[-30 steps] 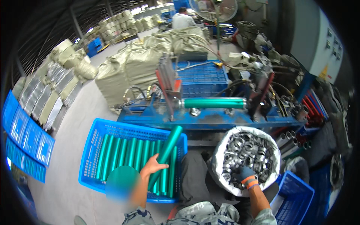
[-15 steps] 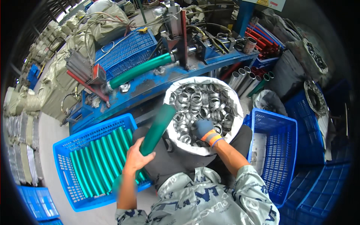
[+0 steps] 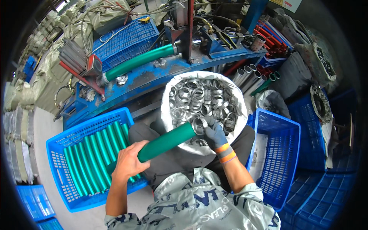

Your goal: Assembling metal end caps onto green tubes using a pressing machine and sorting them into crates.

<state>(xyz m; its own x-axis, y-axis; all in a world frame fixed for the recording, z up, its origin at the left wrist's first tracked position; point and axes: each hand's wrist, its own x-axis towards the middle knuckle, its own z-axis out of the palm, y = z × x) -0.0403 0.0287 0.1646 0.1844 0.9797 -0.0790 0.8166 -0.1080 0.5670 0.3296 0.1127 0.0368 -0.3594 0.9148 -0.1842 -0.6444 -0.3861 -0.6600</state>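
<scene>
Green tube [image 3: 166,141] | left hand [image 3: 128,163] fingers clenched round it | gloved right hand [image 3: 214,132] pinches metal ring [image 3: 199,125] at tip

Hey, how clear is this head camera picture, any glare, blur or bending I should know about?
Head view: the centre is sharp, with the left hand, green tube and gloved right hand crisp; strong fisheye bending curves the blue machine bench; bright glints on the metal rings; corners black.

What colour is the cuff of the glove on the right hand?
Orange, on the grey glove of the right hand; clearest in the head view.
</scene>
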